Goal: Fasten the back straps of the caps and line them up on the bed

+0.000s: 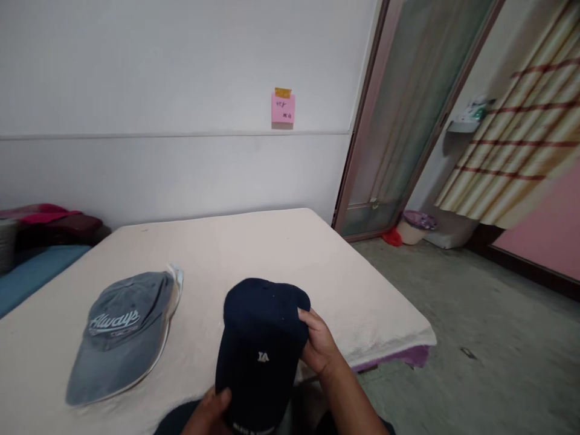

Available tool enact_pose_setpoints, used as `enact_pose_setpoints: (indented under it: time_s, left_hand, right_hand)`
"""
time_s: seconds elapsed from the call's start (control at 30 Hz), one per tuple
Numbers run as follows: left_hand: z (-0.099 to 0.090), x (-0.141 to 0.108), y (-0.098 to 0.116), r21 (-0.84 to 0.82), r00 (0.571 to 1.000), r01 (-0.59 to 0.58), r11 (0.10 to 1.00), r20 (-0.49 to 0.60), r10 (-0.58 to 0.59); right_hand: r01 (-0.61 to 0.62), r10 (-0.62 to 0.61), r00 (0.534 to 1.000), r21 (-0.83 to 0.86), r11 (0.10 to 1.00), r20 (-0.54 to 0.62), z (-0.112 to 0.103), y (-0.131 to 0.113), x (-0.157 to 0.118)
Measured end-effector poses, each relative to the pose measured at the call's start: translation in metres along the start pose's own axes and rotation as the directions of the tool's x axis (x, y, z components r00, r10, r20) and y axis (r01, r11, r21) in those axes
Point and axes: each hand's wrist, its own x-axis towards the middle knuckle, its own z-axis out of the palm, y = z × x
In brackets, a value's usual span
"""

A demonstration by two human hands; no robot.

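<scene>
A navy cap with a small white logo is held up over the near edge of the bed, its brim toward me. My left hand grips the left side of the brim, thumb on top. On the right, my right hand holds the cap's crown edge, with fingers partly hidden behind it. A grey-blue cap with white "Always" lettering lies to the left on the cream bed cover. More cap edges and a pale strap show beneath its right side.
Folded red and dark cloth lies at the far left beside a blue surface. A pink note is taped to the white wall. Right of the bed are a sliding door, a bin and a striped curtain.
</scene>
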Motion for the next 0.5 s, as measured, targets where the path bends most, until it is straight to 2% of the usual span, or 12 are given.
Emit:
enact_pose_setpoints:
  time_s: [0.1,0.13,0.2,0.27,0.37,0.5]
  left_hand:
    - [0.009,0.022,0.04,-0.091,0.992,0.0,0.996,0.123,0.011]
    - [0.012,0.032,0.054,-0.113,0.989,-0.027,0.993,0.141,0.043]
    - [0.017,0.054,0.081,-0.156,0.967,-0.152,0.976,0.181,0.18]
    - [0.016,0.076,0.1,-0.202,0.946,-0.219,0.955,0.197,0.259]
    - [0.004,0.1,0.111,-0.262,0.931,-0.26,0.929,0.186,0.313]
    - [-0.01,0.109,0.107,-0.267,0.944,-0.238,0.934,0.161,0.286]
  right_hand:
    - [-0.017,0.02,0.998,-0.039,0.999,0.064,0.004,-0.007,0.024]
    - [-0.027,0.033,0.995,-0.058,0.998,0.091,0.004,-0.007,0.032]
    - [-0.063,0.079,0.987,-0.115,0.991,0.143,0.003,-0.005,0.048]
    - [-0.108,0.14,0.975,-0.182,0.977,0.173,-0.001,-0.001,0.06]
    - [-0.139,0.186,0.969,-0.262,0.955,0.163,-0.009,0.004,0.071]
    - [-0.189,0.247,0.959,-0.334,0.923,0.141,-0.018,0.006,0.075]
